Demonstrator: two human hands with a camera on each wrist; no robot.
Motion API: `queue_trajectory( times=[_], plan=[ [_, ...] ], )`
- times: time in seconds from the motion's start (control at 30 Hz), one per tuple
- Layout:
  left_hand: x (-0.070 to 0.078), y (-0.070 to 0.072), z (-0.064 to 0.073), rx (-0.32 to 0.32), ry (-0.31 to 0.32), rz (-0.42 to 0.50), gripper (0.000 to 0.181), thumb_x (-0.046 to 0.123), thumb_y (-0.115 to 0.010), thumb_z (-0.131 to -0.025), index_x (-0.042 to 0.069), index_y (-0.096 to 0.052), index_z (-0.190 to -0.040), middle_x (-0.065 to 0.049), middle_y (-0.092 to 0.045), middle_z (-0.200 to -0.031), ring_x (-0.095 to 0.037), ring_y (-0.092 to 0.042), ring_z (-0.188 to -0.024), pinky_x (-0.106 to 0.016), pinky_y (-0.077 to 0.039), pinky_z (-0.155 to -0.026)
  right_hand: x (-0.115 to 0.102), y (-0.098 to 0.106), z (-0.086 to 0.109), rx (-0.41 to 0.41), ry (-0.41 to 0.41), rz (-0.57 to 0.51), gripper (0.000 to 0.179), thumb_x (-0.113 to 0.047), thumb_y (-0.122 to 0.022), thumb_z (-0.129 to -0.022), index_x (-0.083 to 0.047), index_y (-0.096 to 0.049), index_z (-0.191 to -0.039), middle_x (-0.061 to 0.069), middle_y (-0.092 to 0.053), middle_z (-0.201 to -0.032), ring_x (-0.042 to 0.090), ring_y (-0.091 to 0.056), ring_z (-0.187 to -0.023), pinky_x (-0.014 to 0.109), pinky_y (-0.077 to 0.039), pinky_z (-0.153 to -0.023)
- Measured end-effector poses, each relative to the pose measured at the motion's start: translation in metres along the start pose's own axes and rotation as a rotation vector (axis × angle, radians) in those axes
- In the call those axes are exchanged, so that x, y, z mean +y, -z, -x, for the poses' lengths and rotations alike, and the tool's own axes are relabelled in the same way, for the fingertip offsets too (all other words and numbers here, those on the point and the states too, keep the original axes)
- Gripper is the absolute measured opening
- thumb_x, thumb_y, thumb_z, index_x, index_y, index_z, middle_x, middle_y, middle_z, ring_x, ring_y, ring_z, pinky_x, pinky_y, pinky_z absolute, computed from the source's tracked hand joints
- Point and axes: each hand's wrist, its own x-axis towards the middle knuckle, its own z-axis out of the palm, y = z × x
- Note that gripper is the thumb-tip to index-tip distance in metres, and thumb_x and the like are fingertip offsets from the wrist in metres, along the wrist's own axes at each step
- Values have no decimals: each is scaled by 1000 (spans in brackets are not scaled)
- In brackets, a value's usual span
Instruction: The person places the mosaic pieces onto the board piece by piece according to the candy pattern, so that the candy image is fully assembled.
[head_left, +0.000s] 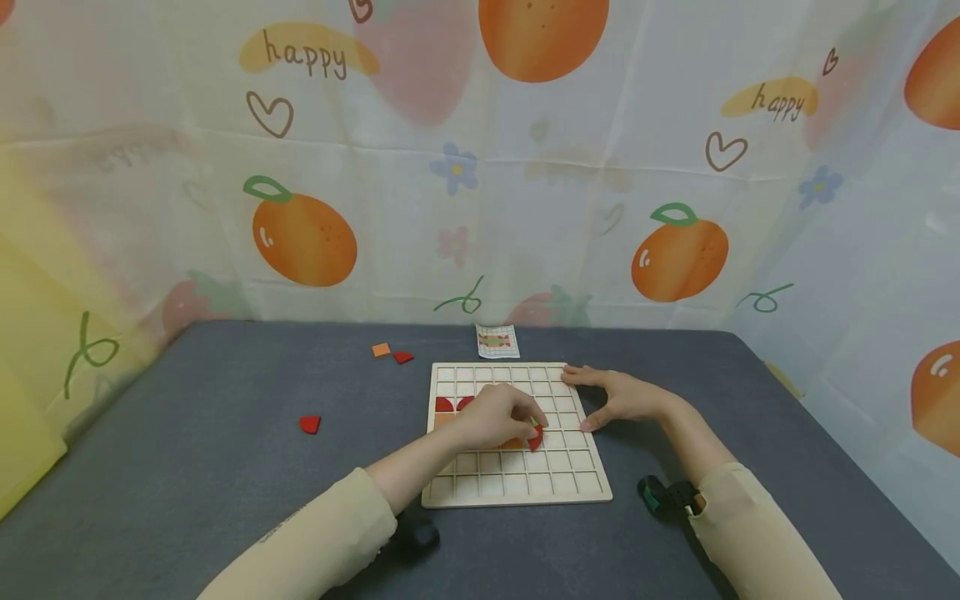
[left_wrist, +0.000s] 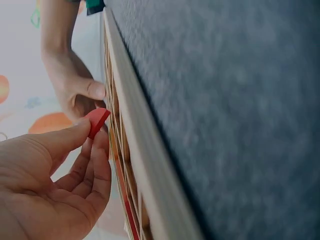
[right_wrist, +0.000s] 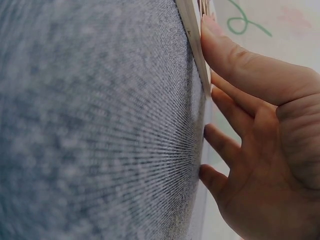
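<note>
My left hand point(head_left: 491, 418) pinches a small red tile point(left_wrist: 98, 121) with one rounded side between thumb and fingers, close over the middle of a pale wooden grid board point(head_left: 517, 492). Red tiles point(head_left: 444, 404) and orange tiles point(head_left: 442, 419) lie in cells at the board's left, partly hidden by this hand. At the board's right edge rests my right hand point(head_left: 626, 397), its fingers spread. In the right wrist view, the thumb point(right_wrist: 235, 62) touches the board's edge, and other fingertips meet the dark tabletop.
A printed pattern card point(head_left: 497, 341) lies behind the board. Left of the board are a loose orange square tile point(head_left: 381, 350), a red tile point(head_left: 403, 357) beside it, and another red tile point(head_left: 310, 425) nearer. A fruit-printed curtain point(head_left: 532, 217) hangs behind the dark table point(head_left: 187, 467).
</note>
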Motion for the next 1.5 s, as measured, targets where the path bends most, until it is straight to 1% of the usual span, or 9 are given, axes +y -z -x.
queue_trajectory(
  times=[0.13,0.23,0.43,0.57,0.63,0.83,1.17,1.37,1.5],
  plan=[
    [3,-5,-2,-6,18,-45,15,5,-69,-89,9,-78,-100,-5,-78,-85,-5,-55,-68,-19,-41,-64,-1,0,0,0,2,-8,92,-29,-82,-79,-3,-33,-153,18,-18,-165,47,-5,-153,73,-10,-116],
    [4,-5,-3,0,18,-73,15,6,-68,-90,9,-78,-101,-3,-79,-87,-6,-58,-74,-19,-43,-67,-1,0,0,1,0,-11,92,-29,-82,-79,-3,-33,-153,17,-18,-165,47,-5,-153,73,-10,-116],
    [1,-4,-3,26,2,-97,16,7,-66,-92,9,-78,-103,-3,-79,-98,-18,-71,-95,-24,-52,-78,0,0,0,5,-7,-7,92,-29,-82,-79,-4,-34,-153,17,-19,-165,46,-5,-153,72,-10,-117],
    [-1,-3,-3,34,-6,-127,17,7,-65,-92,9,-78,-103,-3,-79,-102,-22,-68,-110,-29,-53,-88,0,0,0,7,-8,0,92,-30,-83,-79,-5,-34,-153,16,-19,-165,46,-5,-153,71,-10,-117],
    [-2,-4,-4,35,2,-124,17,7,-65,-92,9,-79,-103,-3,-78,-103,-22,-68,-113,-31,-53,-90,1,0,0,6,-8,1,92,-30,-83,-79,-5,-34,-153,16,-19,-165,45,-5,-153,71,-10,-117],
    [-3,-7,-5,60,6,-131,14,9,-70,-89,9,-80,-99,-3,-79,-101,-20,-69,-110,-30,-54,-90,1,0,0,7,-2,1,93,-30,-83,-79,-4,-34,-153,17,-20,-165,46,-5,-153,72,-10,-116],
    [-4,-10,-5,89,20,-123,8,6,-75,-84,11,-81,-88,-2,-79,-92,-17,-70,-99,-26,-54,-80,1,0,0,5,-2,-3,92,-30,-83,-79,-4,-34,-153,17,-20,-165,46,-6,-153,71,-10,-117],
    [-4,-9,-6,62,8,-110,9,11,-78,-83,12,-81,-91,-1,-78,-84,-5,-61,-74,-18,-45,-65,2,0,-1,3,-5,-1,92,-30,-83,-79,-4,-34,-153,17,-19,-165,46,-5,-153,72,-10,-116],
    [-4,-9,-6,50,-8,-136,8,11,-78,-83,14,-82,-90,1,-78,-86,-5,-62,-75,-18,-45,-65,2,0,-1,1,-4,-6,92,-30,-82,-79,-4,-34,-153,17,-19,-166,46,-4,-153,72,-10,-116]
  ],
)
